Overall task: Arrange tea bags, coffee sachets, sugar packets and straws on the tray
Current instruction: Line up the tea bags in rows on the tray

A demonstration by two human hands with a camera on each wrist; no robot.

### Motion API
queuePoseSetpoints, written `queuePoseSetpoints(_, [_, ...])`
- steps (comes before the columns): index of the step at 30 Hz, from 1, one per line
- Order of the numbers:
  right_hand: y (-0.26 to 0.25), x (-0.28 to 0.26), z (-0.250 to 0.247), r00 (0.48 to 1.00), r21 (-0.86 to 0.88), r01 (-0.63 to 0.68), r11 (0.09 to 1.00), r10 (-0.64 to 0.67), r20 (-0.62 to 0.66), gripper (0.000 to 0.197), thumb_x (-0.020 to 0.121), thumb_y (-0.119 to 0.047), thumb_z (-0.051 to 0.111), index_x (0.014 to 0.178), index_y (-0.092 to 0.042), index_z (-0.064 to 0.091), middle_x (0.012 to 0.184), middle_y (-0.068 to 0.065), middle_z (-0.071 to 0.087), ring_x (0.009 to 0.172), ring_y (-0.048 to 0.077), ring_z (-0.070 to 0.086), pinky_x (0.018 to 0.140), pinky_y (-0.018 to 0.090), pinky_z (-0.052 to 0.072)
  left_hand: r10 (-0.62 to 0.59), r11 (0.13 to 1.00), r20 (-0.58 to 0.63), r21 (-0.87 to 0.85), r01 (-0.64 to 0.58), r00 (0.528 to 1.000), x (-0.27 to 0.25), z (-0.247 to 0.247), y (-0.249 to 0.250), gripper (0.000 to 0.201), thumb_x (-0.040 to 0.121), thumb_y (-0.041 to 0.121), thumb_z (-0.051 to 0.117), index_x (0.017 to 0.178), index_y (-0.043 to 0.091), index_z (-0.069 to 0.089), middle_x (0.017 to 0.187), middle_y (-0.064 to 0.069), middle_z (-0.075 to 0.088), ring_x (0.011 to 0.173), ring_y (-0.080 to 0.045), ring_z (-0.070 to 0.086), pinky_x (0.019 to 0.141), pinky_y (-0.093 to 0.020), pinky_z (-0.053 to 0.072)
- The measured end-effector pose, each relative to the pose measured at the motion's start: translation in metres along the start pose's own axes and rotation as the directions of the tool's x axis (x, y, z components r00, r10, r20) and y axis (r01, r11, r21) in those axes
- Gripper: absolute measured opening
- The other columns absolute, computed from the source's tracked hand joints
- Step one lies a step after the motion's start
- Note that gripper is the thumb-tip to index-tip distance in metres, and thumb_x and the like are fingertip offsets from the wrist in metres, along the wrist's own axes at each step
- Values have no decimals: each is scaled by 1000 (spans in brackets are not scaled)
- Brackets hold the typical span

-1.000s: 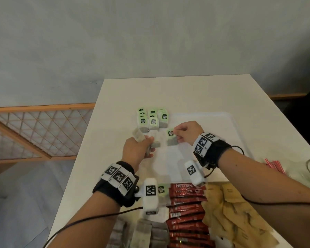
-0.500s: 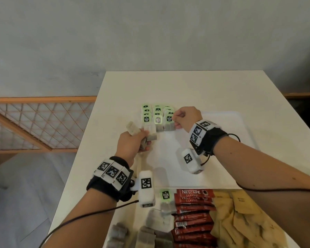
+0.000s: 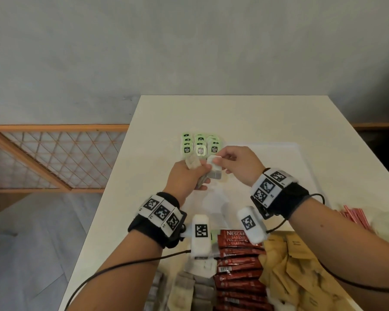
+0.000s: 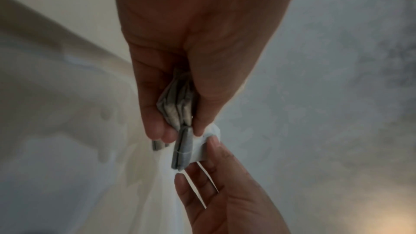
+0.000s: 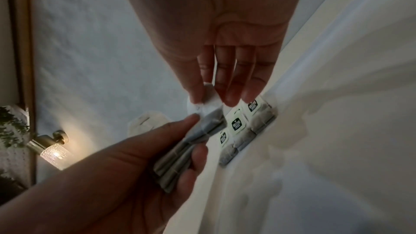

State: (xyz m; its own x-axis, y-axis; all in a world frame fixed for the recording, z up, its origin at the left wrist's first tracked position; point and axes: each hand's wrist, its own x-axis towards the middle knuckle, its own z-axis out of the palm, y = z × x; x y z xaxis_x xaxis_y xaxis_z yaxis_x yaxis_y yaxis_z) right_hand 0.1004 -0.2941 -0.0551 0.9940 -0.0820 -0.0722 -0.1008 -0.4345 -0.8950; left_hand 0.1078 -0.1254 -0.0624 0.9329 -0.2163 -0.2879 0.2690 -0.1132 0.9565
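My left hand [image 3: 190,173] grips a small stack of tea bags [image 4: 178,106] over the near-left part of the white tray [image 3: 285,158]. My right hand [image 3: 238,163] pinches the white top of one tea bag [image 3: 215,168] at the front of that stack, thumb and forefinger on its paper [image 5: 203,102]. Just beyond the hands, rows of tea bags with green tags [image 3: 200,144] lie at the tray's far-left corner. Red coffee sachets [image 3: 238,265], brown sugar packets [image 3: 296,272] and more tea bags [image 3: 189,288] lie near me. Red-striped straws [image 3: 355,216] lie at the right.
The cream table [image 3: 234,115] reaches to a grey wall; its left edge drops to the floor beside a wooden lattice rail [image 3: 54,158]. A lit wall lamp [image 5: 54,152] shows in the right wrist view.
My right hand went out to the laid rows with a tea bag, left it there, and came back to the stack in my left hand, where it now pinches another bag.
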Motion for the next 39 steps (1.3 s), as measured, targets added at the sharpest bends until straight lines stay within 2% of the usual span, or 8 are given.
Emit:
queuePoseSetpoints(6, [5,-15,-6,984,73,-68,995,79,-157,11,84,-17,74,84,-8,67,69,6,69,59,14,66,64,29,59,304,908,-182,351,-227,935,-10,6,3,9,87,29,69,90,25,77,79,3,72,75,-20,69,68,-40,60])
queuePoseSetpoints(10, [-2,-23,-2,981,192,-133,972,157,-111,14,87,-13,68,79,-6,58,73,17,71,62,23,70,68,38,61,401,741,-55,606,-289,914,-23,21,6,19,88,37,67,84,20,74,78,1,69,77,-20,65,63,-33,50])
queuePoseSetpoints(13, [-8,-25,2,979,278,-165,946,190,-67,16,91,-15,62,80,-6,54,80,21,70,69,31,70,73,44,61,359,734,-20,624,-269,933,-29,27,8,24,87,33,69,67,24,60,61,8,55,64,-19,57,55,-28,37])
queuePoseSetpoints(18, [-9,-27,0,982,342,-187,921,181,50,25,100,-22,51,99,1,62,83,17,70,67,23,68,69,37,59,276,832,-68,517,-203,959,-23,20,8,19,84,22,64,70,9,67,67,-9,68,66,-27,67,59,-46,58])
queuePoseSetpoints(22, [1,-23,-4,994,167,-100,981,105,-20,18,94,-16,61,112,-16,60,90,6,62,67,20,64,66,33,57,107,938,-66,339,-79,992,-20,11,8,9,86,14,66,90,8,71,74,-10,71,62,-19,68,58,-35,61])
queuePoseSetpoints(27, [16,-10,9,995,-18,-78,997,79,65,4,92,-18,65,90,-16,67,91,-1,63,69,15,66,66,29,56,-81,977,-9,197,81,997,-11,0,-4,12,86,11,70,94,2,71,74,-14,69,63,-21,67,63,-36,61])
queuePoseSetpoints(32, [26,14,24,994,-177,-88,980,97,46,9,92,-20,64,84,-17,66,73,1,65,63,16,62,66,31,57,-285,955,116,-47,292,951,0,-25,-10,21,87,13,73,100,-3,67,89,-17,73,69,-19,70,65,-29,60])
queuePoseSetpoints(39, [16,52,46,998,-188,-66,980,69,10,6,90,-18,66,87,-14,69,62,1,67,52,12,62,57,30,58,-348,875,109,-320,365,931,17,-61,-7,18,95,8,59,99,-9,63,85,-18,71,69,-24,69,60,-29,60])
